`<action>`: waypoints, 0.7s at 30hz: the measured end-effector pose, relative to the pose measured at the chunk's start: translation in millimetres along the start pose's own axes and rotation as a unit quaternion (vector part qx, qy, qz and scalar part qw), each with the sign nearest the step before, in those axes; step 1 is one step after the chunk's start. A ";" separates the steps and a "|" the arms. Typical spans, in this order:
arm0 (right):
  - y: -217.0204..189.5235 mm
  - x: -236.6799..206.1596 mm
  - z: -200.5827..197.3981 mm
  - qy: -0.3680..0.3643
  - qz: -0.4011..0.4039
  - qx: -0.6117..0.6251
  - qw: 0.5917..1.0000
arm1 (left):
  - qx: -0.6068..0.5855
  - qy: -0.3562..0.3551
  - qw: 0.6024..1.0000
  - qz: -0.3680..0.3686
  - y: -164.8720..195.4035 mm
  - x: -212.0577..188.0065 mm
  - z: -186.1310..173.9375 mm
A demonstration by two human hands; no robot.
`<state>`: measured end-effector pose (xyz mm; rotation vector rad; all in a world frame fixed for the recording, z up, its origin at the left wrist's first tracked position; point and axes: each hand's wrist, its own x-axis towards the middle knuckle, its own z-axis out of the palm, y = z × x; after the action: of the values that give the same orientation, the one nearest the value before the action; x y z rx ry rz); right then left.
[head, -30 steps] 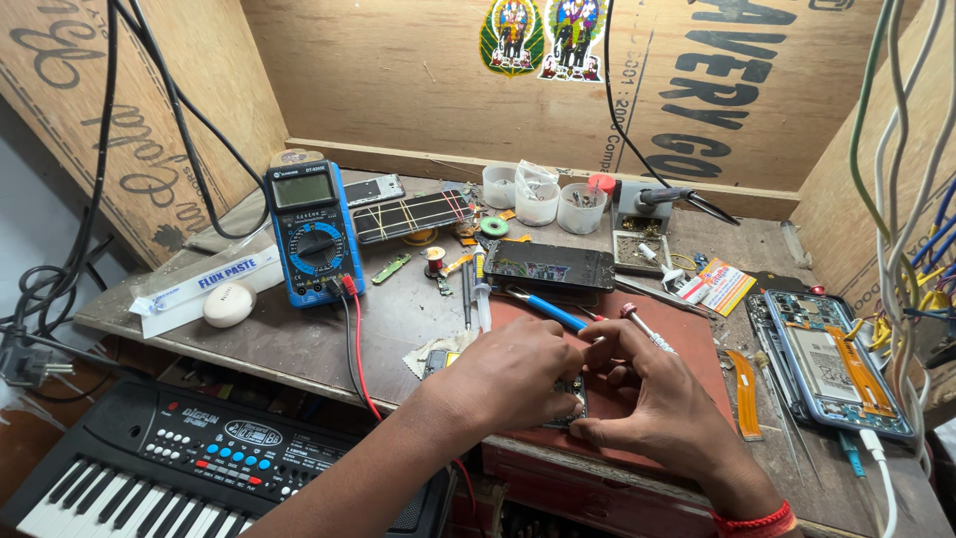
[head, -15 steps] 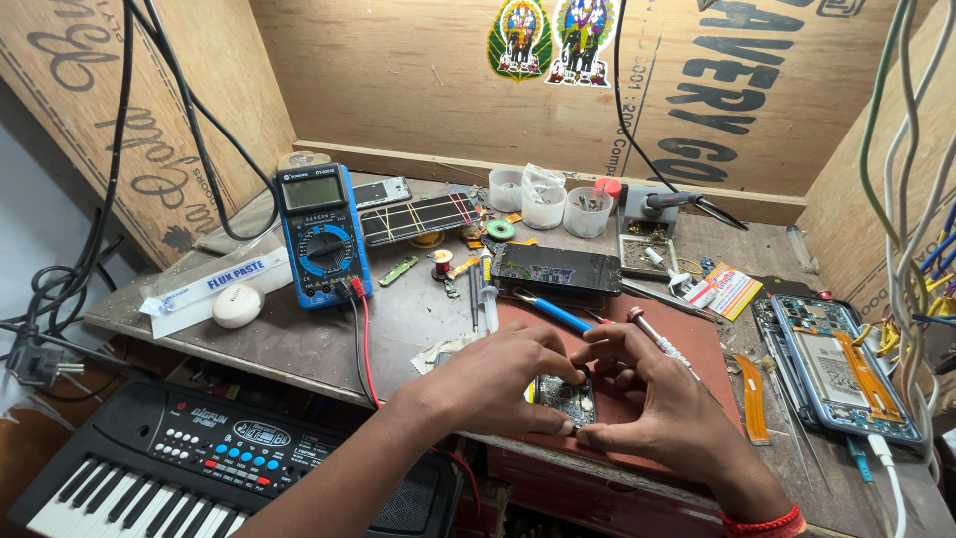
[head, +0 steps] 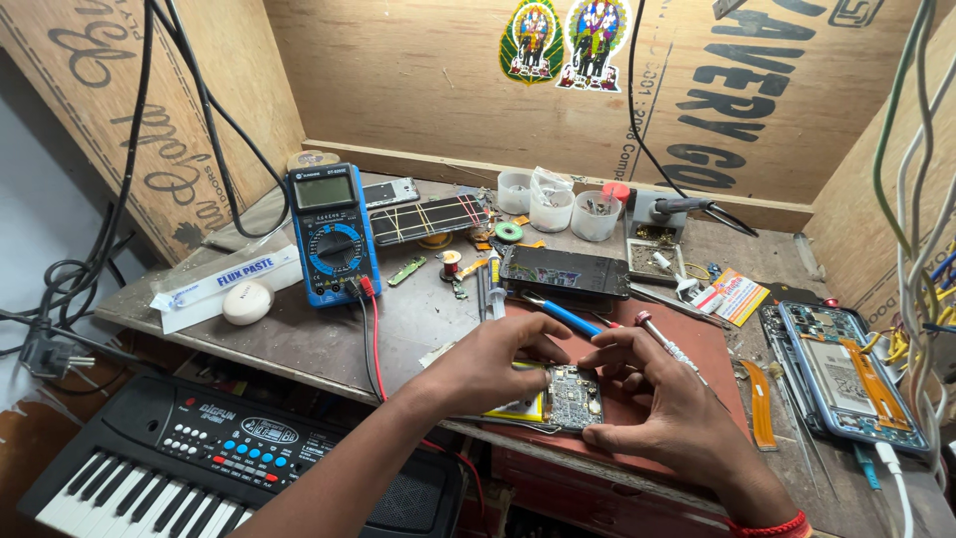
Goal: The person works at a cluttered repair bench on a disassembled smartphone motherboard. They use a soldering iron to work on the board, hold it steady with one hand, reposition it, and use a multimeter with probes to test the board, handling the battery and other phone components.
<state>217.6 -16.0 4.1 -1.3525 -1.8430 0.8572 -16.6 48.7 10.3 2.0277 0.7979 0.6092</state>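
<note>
Circuit board, small and grey, lies at the near edge of a red mat, pinned there from both sides so it cannot slide. Left hand curls over the board's left edge, fingertips pressed down on it and on a yellow part just left of it. Right hand cups the board's right edge, thumb low and fingers narrowly bent against the top, bracing it flat. Keyboard, a black toy one, sits below the bench edge, nearer than the board and to its left. Just beyond the board a blue-handled tool and a screwdriver lie within easy reach. Right of the board an opened phone rests face down. Farther back and left stands a blue multimeter, propped so its screen faces the worker, leads trailing toward the board. Farthest from the board, small white cups hold loose parts near the plywood wall.
</note>
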 end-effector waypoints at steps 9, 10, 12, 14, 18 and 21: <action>-2.4 -3.1 0.0 -0.048 -0.061 -0.027 0.997 | -0.054 0.029 0.996 -0.059 -3.1 11.6 4.9; -2.5 -3.3 0.0 -0.042 -0.080 -0.048 0.995 | -0.067 0.030 0.995 -0.064 -4.0 12.7 5.3; -2.4 -3.9 0.3 -0.031 -0.118 -0.091 0.988 | -0.085 0.031 0.993 -0.072 -5.9 15.0 6.8; -1.6 -2.9 1.3 -0.033 -0.112 -0.094 0.989 | -0.096 0.032 0.992 -0.075 -8.1 17.7 6.3; 2.4 -2.6 3.9 -0.028 -0.124 -0.110 0.986 | -0.135 0.025 0.987 -0.081 -10.5 22.1 7.0; 5.4 -2.1 4.7 -0.027 -0.136 -0.111 0.984 | -0.112 0.027 0.990 -0.085 -8.9 23.3 5.5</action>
<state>216.9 -17.2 -3.3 -1.1769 -2.1578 0.5640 0.2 66.6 2.8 1.7269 0.8827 0.6290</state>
